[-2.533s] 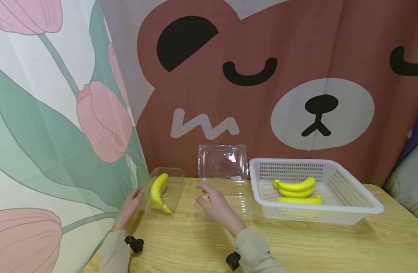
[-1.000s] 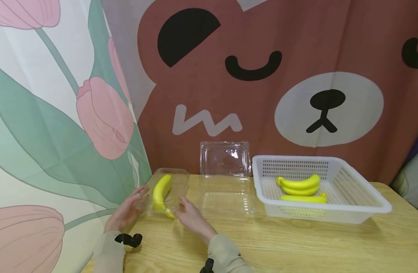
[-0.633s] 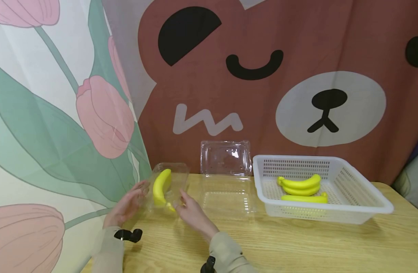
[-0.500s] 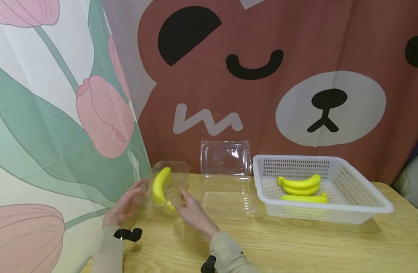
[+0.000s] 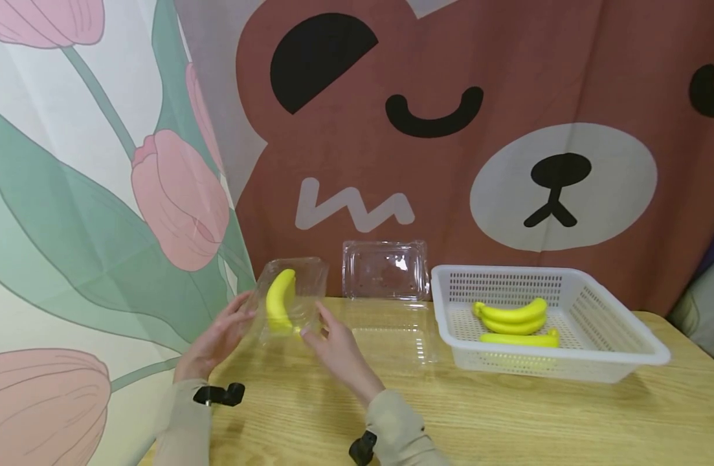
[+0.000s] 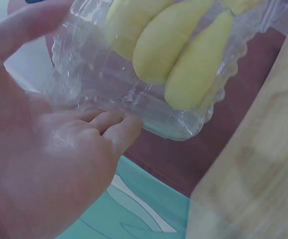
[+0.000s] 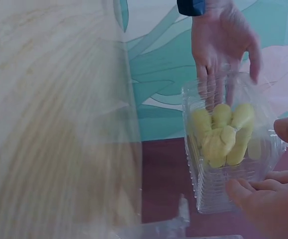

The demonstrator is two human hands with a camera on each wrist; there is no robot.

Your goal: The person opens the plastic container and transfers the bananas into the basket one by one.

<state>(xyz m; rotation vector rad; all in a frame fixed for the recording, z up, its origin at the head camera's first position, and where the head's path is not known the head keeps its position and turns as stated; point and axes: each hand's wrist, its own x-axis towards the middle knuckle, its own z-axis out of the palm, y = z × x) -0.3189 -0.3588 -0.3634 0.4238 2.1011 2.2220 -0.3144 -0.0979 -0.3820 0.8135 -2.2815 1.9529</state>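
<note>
Between both hands is a lidded clear plastic clamshell box [image 5: 308, 285], tilted and raised over the table's left side. It contains a bunch of yellow bananas [image 6: 156, 52], its stem end showing in the right wrist view. My left hand [image 5: 221, 333] holds the box's left side, with fingers at its edge and thumb along it in the left wrist view. My right hand [image 5: 340, 353] grips the near right corner, thumb on one side and fingers beneath, as the right wrist view shows.
A second clear clamshell [image 5: 386, 336] lies open in the middle, its lid [image 5: 384, 272] upright against the bear-print curtain [image 5: 333, 149]. On the right stands a white perforated basket [image 5: 543, 369] with bananas [image 5: 511, 317] inside. A tulip curtain [image 5: 176, 200] hangs close on the left.
My right hand has come left from the open clamshell and taken hold of the box with the bananas. Both hands have raised and tilted that box off the table.
</note>
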